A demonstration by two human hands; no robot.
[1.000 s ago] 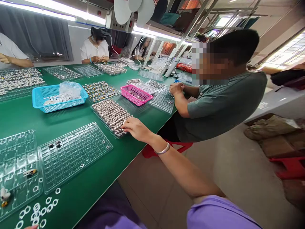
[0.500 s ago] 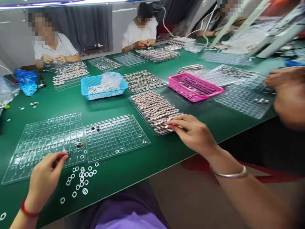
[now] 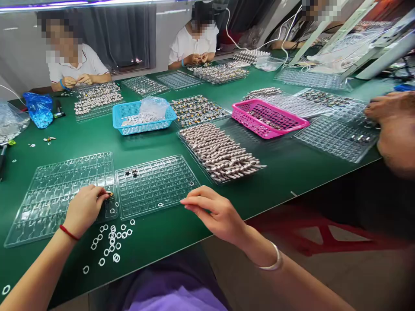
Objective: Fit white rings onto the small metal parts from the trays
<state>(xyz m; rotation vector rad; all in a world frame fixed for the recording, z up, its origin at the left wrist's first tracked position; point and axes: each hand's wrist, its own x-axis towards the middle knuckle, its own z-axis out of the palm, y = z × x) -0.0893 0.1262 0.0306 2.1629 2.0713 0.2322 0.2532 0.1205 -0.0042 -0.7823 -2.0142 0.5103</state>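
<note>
My left hand [image 3: 86, 206] is over the right edge of a clear plastic blister tray [image 3: 65, 172]. Its thumb and fingers pinch a small orange-and-dark part [image 3: 110, 194], partly hidden by the fingertips. My right hand [image 3: 215, 211] is near the right corner of a second clear tray [image 3: 155, 185], fingers stretched forward, tips slightly apart, nothing visible between them. That tray holds a few dark pieces [image 3: 131, 172] and white rings. Loose white rings [image 3: 112, 237] lie on the table below my left hand. Beyond my right hand, many beige stick-like parts [image 3: 220, 151] fill another tray.
A blue basket [image 3: 144, 126] with white pieces and a pink basket [image 3: 269, 119] stand farther back on the green table [image 3: 207, 224]. Several filled trays surround them. Co-workers sit across the table; another person's hands [image 3: 394, 125] are at the right edge.
My right hand has drawn back from the beige parts, moving left and toward me. My left hand has moved right and up to the small orange-and-dark part in the tray.
</note>
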